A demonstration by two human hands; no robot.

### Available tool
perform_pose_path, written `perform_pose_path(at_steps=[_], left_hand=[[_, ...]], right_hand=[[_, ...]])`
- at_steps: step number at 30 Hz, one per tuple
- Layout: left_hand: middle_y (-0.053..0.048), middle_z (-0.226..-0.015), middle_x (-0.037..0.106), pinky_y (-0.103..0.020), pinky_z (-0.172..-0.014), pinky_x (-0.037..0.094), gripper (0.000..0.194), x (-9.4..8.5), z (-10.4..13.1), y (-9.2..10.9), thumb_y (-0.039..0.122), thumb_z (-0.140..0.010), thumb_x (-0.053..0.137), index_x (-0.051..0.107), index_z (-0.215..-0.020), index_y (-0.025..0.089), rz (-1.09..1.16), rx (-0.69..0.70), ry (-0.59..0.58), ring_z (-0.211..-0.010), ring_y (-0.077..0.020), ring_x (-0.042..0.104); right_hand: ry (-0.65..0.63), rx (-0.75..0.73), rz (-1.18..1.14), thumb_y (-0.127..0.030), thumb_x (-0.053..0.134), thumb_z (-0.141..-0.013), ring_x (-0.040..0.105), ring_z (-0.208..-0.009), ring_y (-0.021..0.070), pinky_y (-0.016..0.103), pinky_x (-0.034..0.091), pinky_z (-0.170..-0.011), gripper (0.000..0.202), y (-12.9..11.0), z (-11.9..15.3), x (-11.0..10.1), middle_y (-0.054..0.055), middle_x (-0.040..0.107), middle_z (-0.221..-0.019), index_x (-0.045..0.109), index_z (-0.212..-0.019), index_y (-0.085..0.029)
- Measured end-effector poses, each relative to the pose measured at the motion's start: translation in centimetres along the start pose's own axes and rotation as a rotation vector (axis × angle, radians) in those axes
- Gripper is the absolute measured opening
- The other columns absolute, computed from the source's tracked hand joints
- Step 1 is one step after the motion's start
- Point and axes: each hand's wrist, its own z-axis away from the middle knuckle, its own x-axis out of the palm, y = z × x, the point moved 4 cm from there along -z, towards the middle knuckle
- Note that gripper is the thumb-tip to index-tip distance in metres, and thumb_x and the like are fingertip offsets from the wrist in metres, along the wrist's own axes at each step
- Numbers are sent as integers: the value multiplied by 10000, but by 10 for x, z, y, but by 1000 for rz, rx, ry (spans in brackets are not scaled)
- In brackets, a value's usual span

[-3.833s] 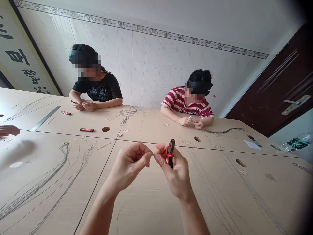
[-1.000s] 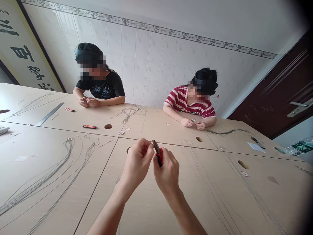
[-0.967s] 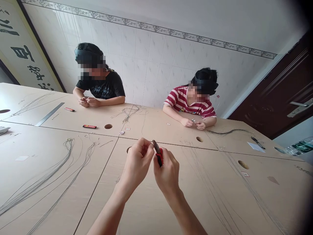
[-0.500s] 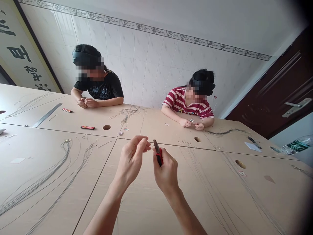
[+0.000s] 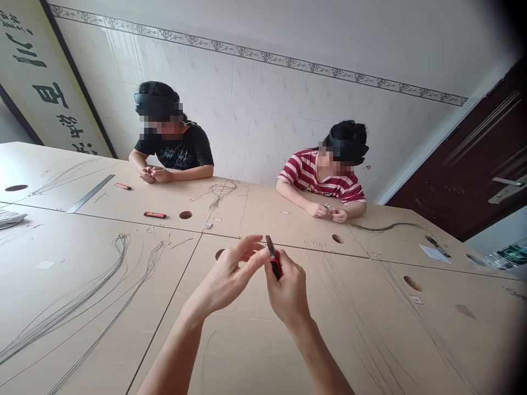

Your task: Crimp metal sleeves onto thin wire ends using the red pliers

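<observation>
Wall: white marbled tiles [image 5: 242,109] with a bamboo-pattern border [image 5: 247,53], at 12 o'clock in the head view, reckoned from my hands.
Scroll: a framed calligraphy panel [image 5: 51,90], at 10 o'clock.
Door: dark red-brown [image 5: 461,164] with a silver handle, at 2 o'clock.
Table: pale wood-toned panels [image 5: 251,345] with round holes and seams.
Pliers: red-and-black [image 5: 273,260], right at my hands, tip up, raised over the table.
Right hand: mine [image 5: 289,288] is closed around the pliers' handles.
Left hand: mine [image 5: 228,277] is loosely opened, thumb apart from the fingers, just beside the pliers; I cannot tell whether a fine strand touches it.
Wires: a long grey bundle [image 5: 109,277] with metallic bits at its top end and a thinner bundle [image 5: 144,280] run beside each other at 9 to 8 o'clock; a tangle [image 5: 220,193] lies at 11, fine strands [image 5: 349,310] at 4.
Ruler: a flat metal strip [image 5: 91,193], at 10 o'clock, near two red-and-black packets [image 5: 155,215].
Pen: black [image 5: 437,246], touching or just beside white paper [image 5: 434,253], at 3 o'clock; a bottle [image 5: 510,255] lies beyond.
People: a black shirt [image 5: 177,148] at 11 o'clock, a striped shirt [image 5: 319,174] at 1, both with hands together over the table.
</observation>
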Motion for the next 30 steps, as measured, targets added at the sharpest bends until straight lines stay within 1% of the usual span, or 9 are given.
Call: perform_pose_path(at_steps=[7,10,12,13,14,19,24,26,30], left_hand=[[-61,-1374,590,-414,-1034,456,390,-45,19,3,479,-891,573,656,-1239,325,101,45,67,-1275,-290,531],[-78,-1306,641,-457,-1027,457,377,-53,29,13,515,-863,591,727,-1150,312,179,100,-247,-1241,-325,562],[-107,-1163,716,-463,-983,488,344,-47,39,12,507,-830,629,779,-1045,283,115,18,-561,-1134,-343,637],[-108,-1090,744,-445,-940,518,312,-46,42,7,487,-810,656,790,-1007,285,35,-40,-627,-1066,-338,673],[-98,-1031,761,-415,-880,549,280,-46,44,1,467,-786,685,795,-981,299,-70,-96,-605,-994,-325,702],[-38,-992,769,-244,-599,541,173,-68,45,-22,464,-688,762,798,-774,318,-556,-220,-103,-805,-257,723],[-14,-1118,728,-256,-646,533,270,-72,34,10,484,-823,635,753,-974,294,-502,-59,111,-961,-266,677],[-29,-1251,669,-307,-792,542,334,-57,22,18,503,-860,591,707,-1089,290,-387,2,98,-1117,-283,617],[-75,-1491,461,-426,-1062,409,601,-9,-5,-1,519,-838,635,503,-1379,292,-23,-26,-202,-1372,-298,403]], right_hand=[[-79,94,-139,-372,454,-929,377,-449,123,239,305,-454,279,3,-3,-8,-51,414,-531,641,-917,-165],[-97,141,-175,-375,453,-926,288,-435,104,231,246,-434,289,8,-5,-12,-72,313,-518,645,-911,-159],[-101,150,-182,-379,454,-926,266,-443,102,230,232,-434,296,10,-5,-16,-74,284,-523,649,-918,-157],[-101,148,-183,-381,456,-926,264,-448,102,231,233,-436,296,11,-6,-18,-72,283,-528,650,-919,-158],[-100,144,-183,-383,459,-925,265,-453,103,231,237,-439,296,11,-6,-20,-70,286,-533,651,-920,-159],[-106,138,-171,-387,464,-925,262,-458,104,229,239,-438,297,13,-7,-29,-70,276,-543,655,-921,-160],[-148,129,-179,-375,465,-926,288,-448,98,219,265,-436,277,10,-5,-32,-72,312,-539,634,-919,-156],[-169,119,-186,-368,468,-926,312,-441,100,220,288,-438,264,8,-3,-32,-70,345,-533,628,-925,-159],[-147,29,-164,-326,472,-924,507,-554,131,235,411,-558,221,-1,-4,-34,-5,564,-663,627,-942,-169]])
